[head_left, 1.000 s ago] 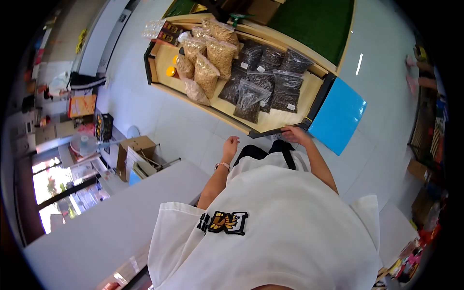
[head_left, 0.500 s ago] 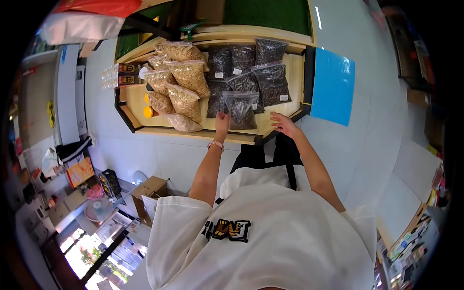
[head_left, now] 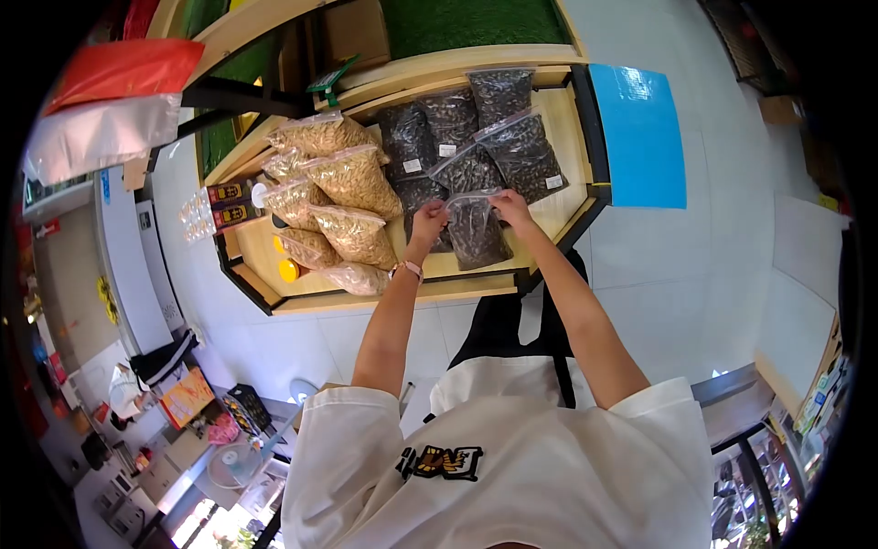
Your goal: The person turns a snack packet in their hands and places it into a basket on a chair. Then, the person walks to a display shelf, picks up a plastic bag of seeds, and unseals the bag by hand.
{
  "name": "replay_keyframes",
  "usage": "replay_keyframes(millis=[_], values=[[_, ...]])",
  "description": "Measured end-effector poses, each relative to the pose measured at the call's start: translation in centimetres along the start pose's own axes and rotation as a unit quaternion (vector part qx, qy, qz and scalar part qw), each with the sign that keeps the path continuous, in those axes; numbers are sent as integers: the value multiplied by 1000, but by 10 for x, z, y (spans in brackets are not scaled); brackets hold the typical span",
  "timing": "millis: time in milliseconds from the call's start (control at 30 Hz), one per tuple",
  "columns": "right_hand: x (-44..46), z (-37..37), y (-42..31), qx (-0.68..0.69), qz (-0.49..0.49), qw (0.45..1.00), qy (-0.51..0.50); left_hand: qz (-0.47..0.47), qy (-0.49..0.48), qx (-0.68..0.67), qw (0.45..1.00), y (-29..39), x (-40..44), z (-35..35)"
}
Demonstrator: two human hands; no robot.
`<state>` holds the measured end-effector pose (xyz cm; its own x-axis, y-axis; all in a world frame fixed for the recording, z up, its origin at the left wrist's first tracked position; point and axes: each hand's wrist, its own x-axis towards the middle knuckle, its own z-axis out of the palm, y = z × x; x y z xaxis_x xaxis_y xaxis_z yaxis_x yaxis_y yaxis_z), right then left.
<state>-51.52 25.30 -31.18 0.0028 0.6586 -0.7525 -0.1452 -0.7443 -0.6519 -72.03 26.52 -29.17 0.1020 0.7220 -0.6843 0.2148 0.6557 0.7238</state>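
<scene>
My left hand (head_left: 428, 222) is closed on the left top corner of a clear zip bag of dark pieces (head_left: 477, 240). At the bag's other top corner, my right hand (head_left: 511, 207) pinches the edge. This bag lies at the front of a wooden display tray (head_left: 402, 295). Behind and beside it are several more dark bags (head_left: 526, 151), some with white labels. To their left, several clear bags of light tan pieces (head_left: 355, 180) are piled up, touching one another.
A blue sheet (head_left: 637, 137) juts out at the tray's right end. Yellow-lidded jars (head_left: 289, 270) and dark boxes (head_left: 234, 203) are at its left end. Red and clear plastic packaging (head_left: 119, 87) hangs at upper left. Green turf (head_left: 476, 23) lies behind the tray.
Both hands have moved forward over the tray and taken hold of the front dark bag's top corners. The view has turned and shifted, bringing the red packaging further in.
</scene>
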Motion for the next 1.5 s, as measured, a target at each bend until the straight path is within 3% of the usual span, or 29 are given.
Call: replay_keyframes(millis=[33,67,133,200,267,333,467,533,600,667,767,867,900,1000,1033,1100,1133,1200,1233,1333,1367,1400,1500], values=[[-11,-2,1,41,-64,997,-3,36,33,12,999,8,-14,7],[-19,-3,10,46,-67,997,4,38,26,16,999,7,-23,9],[-39,-6,25,-74,-195,977,51,92,28,48,994,10,-44,13],[-73,-10,30,-52,-243,968,31,69,7,16,997,3,-64,14],[-115,-17,18,-149,-378,905,124,80,-25,14,996,6,-95,14],[-157,-34,15,-105,-331,936,61,124,-30,26,992,11,-127,20],[-228,-59,6,-58,-346,932,97,142,-64,37,987,52,-171,53],[-261,-77,-11,-180,-372,905,97,170,-60,-15,984,72,-173,85],[-300,-98,-46,-166,-469,860,113,147,-112,-129,974,114,-187,135],[-325,-125,-66,-158,-517,825,164,189,-158,-132,960,131,-181,184],[-367,-181,-88,-102,-535,815,195,204,-302,-186,912,170,-196,270],[-426,-237,-99,-198,-521,816,154,163,-470,-153,854,193,-225,345],[-445,-252,-106,-186,-549,801,149,119,-496,-53,858,198,-228,366],[-467,-296,-91,-98,-558,817,111,153,-618,17,771,193,-251,416],[-470,-308,-87,-103,-553,819,113,152,-621,11,769,191,-263,430],[-469,-333,-81,102,-573,794,176,205,-658,-31,724,187,-279,454],[-471,-344,-82,100,-572,794,181,204,-662,-32,721,177,-278,465],[-477,-368,-83,196,-517,813,181,185,-551,76,810,148,-272,487],[-480,-381,-82,188,-505,820,190,279,-494,45,822,155,-292,501],[-487,-414,-89,240,-494,819,163,280,-423,-30,862,140,-289,525],[-485,-423,-92,219,-509,814,174,266,-411,-110,865,141,-290,530],[-483,-431,-95,219,-510,813,177,266,-413,-110,864,145,-288,536],[-475,-449,-107,190,-488,822,226,328,-271,-99,900,171,-288,548]])
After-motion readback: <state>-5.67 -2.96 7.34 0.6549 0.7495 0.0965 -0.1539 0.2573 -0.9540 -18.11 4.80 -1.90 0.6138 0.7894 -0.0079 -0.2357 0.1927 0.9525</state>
